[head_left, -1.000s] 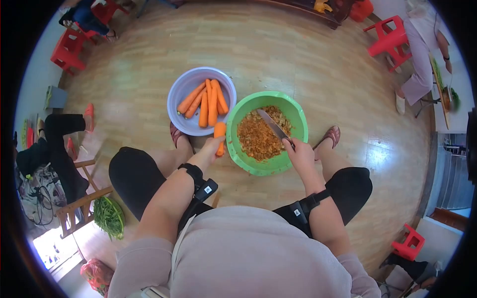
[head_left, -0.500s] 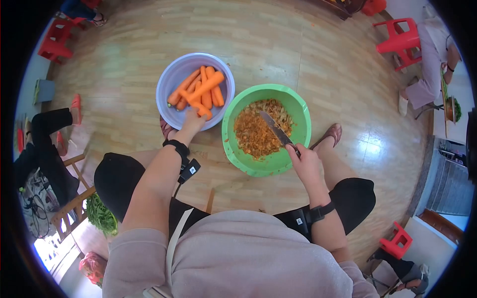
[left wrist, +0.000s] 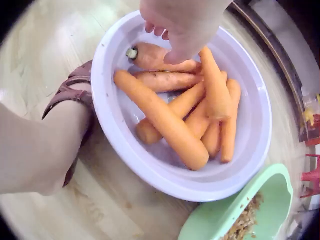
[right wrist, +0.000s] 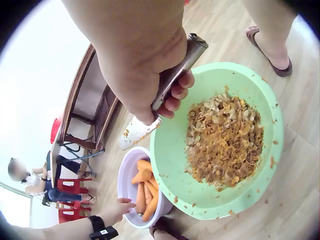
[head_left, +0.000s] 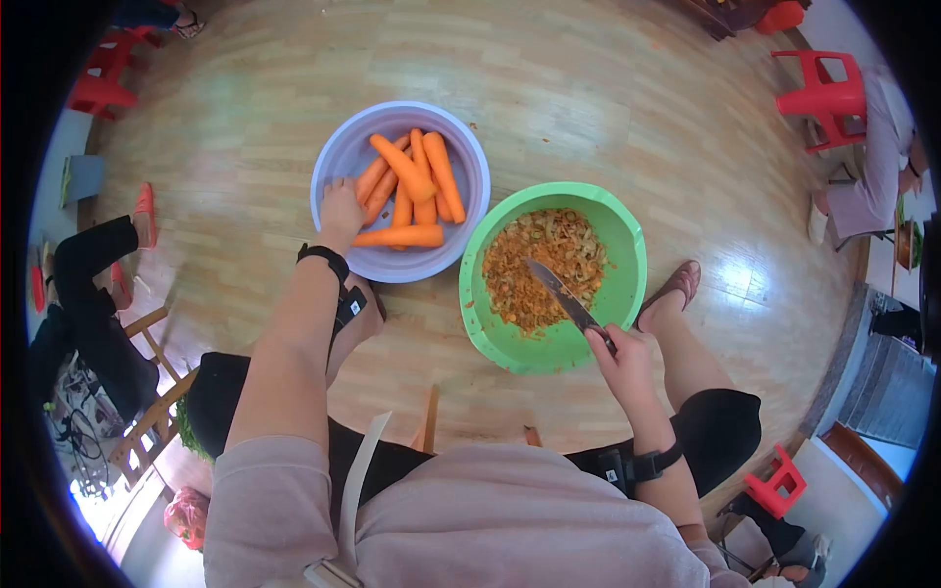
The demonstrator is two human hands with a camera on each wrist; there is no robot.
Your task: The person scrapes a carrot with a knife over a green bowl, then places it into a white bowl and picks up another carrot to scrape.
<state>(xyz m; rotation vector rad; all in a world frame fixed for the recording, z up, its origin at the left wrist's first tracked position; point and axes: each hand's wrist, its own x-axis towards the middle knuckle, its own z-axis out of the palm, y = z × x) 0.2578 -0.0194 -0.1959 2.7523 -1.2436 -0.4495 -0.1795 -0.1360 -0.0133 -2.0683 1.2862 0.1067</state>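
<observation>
Loosely bent and apart, the fingers of a person's left hand (head_left: 341, 211) reach over carrots (head_left: 444, 176) in a lavender basin (head_left: 412, 274). The right hand (head_left: 627, 370) grips a knife (head_left: 567, 296) above chopped food (head_left: 512, 279) in a green basin (head_left: 627, 260).

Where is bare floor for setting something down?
Bare: wood-look floor beyond the lavender plastic basin and green plastic basin, and between them and the black trousers. Crowded inside: orange carrots beside the left hand, brown shreds under the steel knife.
</observation>
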